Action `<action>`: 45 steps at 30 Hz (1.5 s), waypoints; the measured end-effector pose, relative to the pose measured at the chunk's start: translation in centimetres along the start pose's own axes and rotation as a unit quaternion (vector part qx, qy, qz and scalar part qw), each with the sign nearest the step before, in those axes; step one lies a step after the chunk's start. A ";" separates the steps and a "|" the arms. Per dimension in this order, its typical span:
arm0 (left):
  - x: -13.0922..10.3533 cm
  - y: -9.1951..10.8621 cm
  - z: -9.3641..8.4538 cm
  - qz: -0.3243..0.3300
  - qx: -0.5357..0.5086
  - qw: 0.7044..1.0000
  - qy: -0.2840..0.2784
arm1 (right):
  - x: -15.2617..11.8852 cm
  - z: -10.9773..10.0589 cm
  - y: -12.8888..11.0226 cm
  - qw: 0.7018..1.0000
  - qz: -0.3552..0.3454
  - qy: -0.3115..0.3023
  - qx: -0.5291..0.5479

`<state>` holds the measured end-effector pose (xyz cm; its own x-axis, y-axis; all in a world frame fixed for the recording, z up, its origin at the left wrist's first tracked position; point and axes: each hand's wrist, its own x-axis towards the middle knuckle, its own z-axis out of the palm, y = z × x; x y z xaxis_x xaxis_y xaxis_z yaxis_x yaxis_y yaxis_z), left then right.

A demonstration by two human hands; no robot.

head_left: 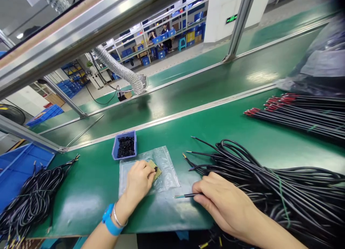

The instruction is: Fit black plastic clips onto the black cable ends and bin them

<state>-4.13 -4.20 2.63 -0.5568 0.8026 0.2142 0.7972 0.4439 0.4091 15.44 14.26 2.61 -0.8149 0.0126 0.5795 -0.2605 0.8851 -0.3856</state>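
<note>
Black cable (190,195), its coloured wires (179,197) already bared but uncapped, is pinched in the right hand (222,198) near six o'clock; the left hand (138,179) grips a yellowish pad (157,174), loose black parts (126,146) lying toward its eleven o'clock.

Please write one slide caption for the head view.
Left hand touching a yellowish piece over a plastic bag, right hand holding a cable.
</note>
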 end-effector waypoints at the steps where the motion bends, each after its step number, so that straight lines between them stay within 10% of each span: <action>1: 0.0 0.2 0.0 0.007 0.015 1.000 -0.007 | 0.0 0.0 0.0 1.000 -0.001 0.001 0.000; 12: 0.5 1.3 -0.3 0.001 0.055 0.998 -0.035 | 0.1 0.0 0.1 0.996 -0.016 0.066 0.058; 15: -0.1 2.7 0.3 -0.039 -0.085 0.996 -0.001 | 0.1 -0.2 -0.1 0.990 -0.008 0.117 0.079; 21: -2.3 7.5 1.9 -0.255 -0.602 0.755 0.054 | -0.2 0.0 -0.3 0.983 -0.019 0.172 0.067; 26: -3.2 9.6 2.0 -0.278 -0.670 0.684 0.072 | -0.2 0.1 -0.3 0.984 -0.019 0.168 0.061; 45: -4.0 7.7 4.1 -0.199 -0.637 0.744 0.042 | -0.3 -0.4 -0.4 0.985 -0.018 0.161 0.065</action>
<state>5.23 -2.35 1.30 -0.7451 0.6567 -0.1166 -0.2727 -0.1405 0.9518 15.98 14.10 2.82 -0.6025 0.1472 0.7844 -0.3680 0.8209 -0.4367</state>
